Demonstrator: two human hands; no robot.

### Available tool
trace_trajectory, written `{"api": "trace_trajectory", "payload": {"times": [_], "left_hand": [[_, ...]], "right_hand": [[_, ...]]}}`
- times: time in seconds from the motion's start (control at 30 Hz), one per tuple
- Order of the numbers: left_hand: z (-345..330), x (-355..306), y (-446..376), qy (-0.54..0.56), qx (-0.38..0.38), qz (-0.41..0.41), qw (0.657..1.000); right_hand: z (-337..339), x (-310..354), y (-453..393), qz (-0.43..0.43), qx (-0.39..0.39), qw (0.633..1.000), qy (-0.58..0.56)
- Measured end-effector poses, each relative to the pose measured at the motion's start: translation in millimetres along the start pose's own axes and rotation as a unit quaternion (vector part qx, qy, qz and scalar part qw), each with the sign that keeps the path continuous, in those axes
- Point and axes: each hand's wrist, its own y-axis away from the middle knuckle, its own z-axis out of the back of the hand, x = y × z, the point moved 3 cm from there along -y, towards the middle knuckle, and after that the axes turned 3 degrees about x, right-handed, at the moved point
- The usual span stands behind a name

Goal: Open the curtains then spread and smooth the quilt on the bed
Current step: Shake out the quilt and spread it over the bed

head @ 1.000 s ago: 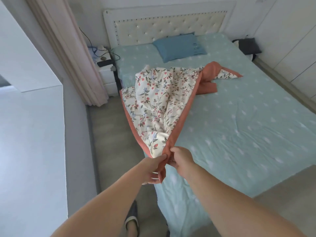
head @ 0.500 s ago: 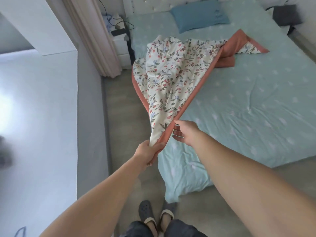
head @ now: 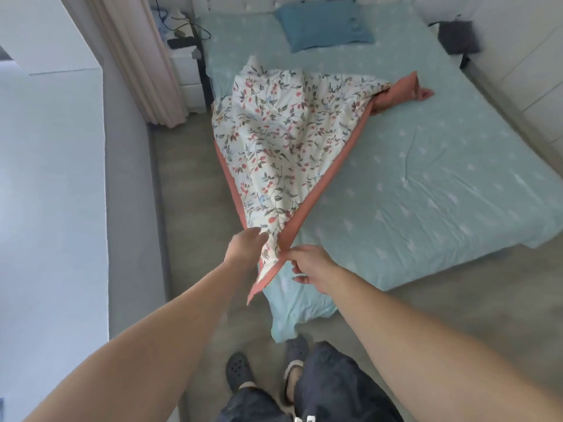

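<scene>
A floral quilt [head: 283, 141] with an orange border lies bunched in a long triangle on the left part of the bed [head: 426, 184], which has a pale green sheet. Its near corner hangs past the bed's foot corner. My left hand [head: 245, 245] grips the floral cloth at that corner. Just to its right, my right hand [head: 307, 264] pinches the orange border. The far end of the quilt is crumpled orange-side-up near the bed's middle. A pinkish curtain [head: 137, 59] hangs gathered at the upper left.
A blue pillow [head: 323, 24] lies at the head of the bed. A white nightstand [head: 185, 62] with cables stands beside the curtain. A dark object [head: 458, 36] sits at the bed's far right. My feet in dark clogs [head: 240, 368] stand on grey floor at the bed's corner.
The quilt has been pulled toward me and its far end has bunched up. My right hand slid down the border close to my left hand. The view tilted further down.
</scene>
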Motion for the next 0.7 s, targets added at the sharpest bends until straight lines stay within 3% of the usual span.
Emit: {"api": "trace_trajectory", "payload": {"times": [0.17, 0.3, 0.4, 0.57, 0.7], "left_hand": [[-47, -42, -15, -0.024, 0.079, -0.003, 0.997], [-70, -30, -33, -0.022, 0.078, 0.045, 0.996], [-88, -28, -45, 0.042, 0.038, 0.101, 0.993], [-118, -32, -54, 0.101, 0.051, 0.176, 0.978], [-130, -34, -45, 0.181, 0.053, 0.167, 0.968]], "right_hand": [[17, -4, 7, 0.023, 0.061, 0.997, 0.038], [45, 0, -5, 0.038, 0.120, 0.992, 0.029], [72, 6, -33, 0.048, 0.156, 0.986, 0.034], [116, 10, -72, 0.022, 0.233, 0.972, 0.029], [149, 14, -105, -0.072, 0.145, 0.984, -0.079]]}}
